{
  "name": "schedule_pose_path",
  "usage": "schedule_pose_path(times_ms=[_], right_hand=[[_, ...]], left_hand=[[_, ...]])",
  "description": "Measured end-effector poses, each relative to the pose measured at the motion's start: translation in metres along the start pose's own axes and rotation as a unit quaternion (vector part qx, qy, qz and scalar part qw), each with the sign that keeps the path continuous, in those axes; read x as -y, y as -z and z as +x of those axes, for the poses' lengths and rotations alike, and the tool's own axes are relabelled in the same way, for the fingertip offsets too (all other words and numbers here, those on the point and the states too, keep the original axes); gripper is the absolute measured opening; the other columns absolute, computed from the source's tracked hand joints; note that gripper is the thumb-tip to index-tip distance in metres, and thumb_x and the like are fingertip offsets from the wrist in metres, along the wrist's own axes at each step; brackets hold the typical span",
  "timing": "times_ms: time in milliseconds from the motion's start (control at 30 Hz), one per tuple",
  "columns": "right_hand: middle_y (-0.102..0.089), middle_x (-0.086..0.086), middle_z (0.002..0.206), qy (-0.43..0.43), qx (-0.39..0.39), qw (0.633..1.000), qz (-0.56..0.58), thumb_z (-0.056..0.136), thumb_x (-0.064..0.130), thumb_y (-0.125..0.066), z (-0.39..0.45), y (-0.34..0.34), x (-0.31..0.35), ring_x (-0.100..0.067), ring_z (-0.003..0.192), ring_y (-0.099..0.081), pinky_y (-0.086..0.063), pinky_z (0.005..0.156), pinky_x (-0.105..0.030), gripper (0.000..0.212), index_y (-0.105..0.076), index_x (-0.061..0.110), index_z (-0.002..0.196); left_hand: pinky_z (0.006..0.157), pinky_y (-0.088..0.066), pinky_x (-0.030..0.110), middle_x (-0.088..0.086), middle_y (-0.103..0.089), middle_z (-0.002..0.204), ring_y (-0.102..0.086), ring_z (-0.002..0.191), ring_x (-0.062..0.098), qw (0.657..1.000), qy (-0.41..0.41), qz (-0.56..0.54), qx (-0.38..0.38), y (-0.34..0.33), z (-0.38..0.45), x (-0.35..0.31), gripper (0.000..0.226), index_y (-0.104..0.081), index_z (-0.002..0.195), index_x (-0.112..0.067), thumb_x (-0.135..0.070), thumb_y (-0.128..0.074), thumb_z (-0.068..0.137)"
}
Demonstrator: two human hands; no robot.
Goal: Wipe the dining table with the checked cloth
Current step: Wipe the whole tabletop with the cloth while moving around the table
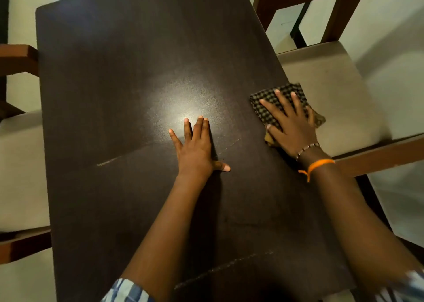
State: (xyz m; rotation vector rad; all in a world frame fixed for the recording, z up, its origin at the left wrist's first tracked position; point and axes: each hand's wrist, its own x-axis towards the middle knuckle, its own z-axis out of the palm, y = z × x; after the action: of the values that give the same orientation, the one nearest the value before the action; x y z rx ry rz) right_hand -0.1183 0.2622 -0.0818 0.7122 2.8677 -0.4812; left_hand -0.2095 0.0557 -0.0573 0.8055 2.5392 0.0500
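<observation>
The dark brown dining table (pixel 119 77) fills the middle of the head view. A folded checked cloth (pixel 270 104) lies at the table's right edge, partly hanging over it. My right hand (pixel 291 127) presses flat on the cloth with fingers spread; the wrist wears a bead bracelet and an orange thread. My left hand (pixel 195 148) lies flat on the bare table top near the middle, fingers apart, holding nothing. Faint pale streaks cross the surface by my left hand and near the front edge.
A wooden chair with a beige seat (pixel 332 90) stands tight against the table's right side. Another chair (pixel 18 155) stands on the left. A light glare (pixel 183 104) shines on the table top. The floor is pale tile.
</observation>
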Motion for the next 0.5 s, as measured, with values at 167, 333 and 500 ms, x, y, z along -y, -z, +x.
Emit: schedule_pose_path(times_ms=[167, 333, 500], right_hand=[[-0.009, 0.004, 0.159, 0.013, 0.014, 0.998, -0.063, 0.079, 0.052, -0.021, -0.05, -0.005, -0.012, -0.029, 0.145, -0.006, -0.008, 0.112, -0.056, 0.067, -0.019, 0.043, 0.145], [-0.009, 0.003, 0.159, 0.014, -0.017, 0.998, -0.055, 0.08, 0.056, -0.021, -0.024, -0.009, -0.014, -0.031, 0.145, -0.003, -0.004, 0.112, -0.058, 0.066, -0.018, 0.045, 0.144], [-0.008, 0.001, 0.159, 0.007, -0.033, 0.998, -0.044, 0.083, 0.05, -0.029, 0.005, -0.015, 0.01, -0.034, 0.145, -0.001, -0.003, 0.114, -0.055, 0.064, -0.019, 0.043, 0.145]], left_hand=[[0.108, 0.015, 0.057, 0.003, 0.006, 0.158, 0.018, 0.143, 0.028, 0.999, -0.002, -0.042, -0.002, 0.0, 0.0, 0.0, 0.128, 0.004, 0.149, -0.012, -0.057, -0.075, 0.058], [0.108, 0.016, 0.057, 0.002, 0.006, 0.158, 0.018, 0.143, 0.028, 0.998, -0.004, -0.056, -0.008, -0.002, 0.001, 0.0, 0.128, 0.004, 0.149, -0.012, -0.054, -0.076, 0.058], [0.107, 0.017, 0.058, 0.001, 0.006, 0.158, 0.02, 0.143, 0.028, 0.998, -0.002, -0.062, -0.006, -0.003, 0.003, -0.001, 0.129, 0.003, 0.149, -0.013, -0.055, -0.077, 0.057]])
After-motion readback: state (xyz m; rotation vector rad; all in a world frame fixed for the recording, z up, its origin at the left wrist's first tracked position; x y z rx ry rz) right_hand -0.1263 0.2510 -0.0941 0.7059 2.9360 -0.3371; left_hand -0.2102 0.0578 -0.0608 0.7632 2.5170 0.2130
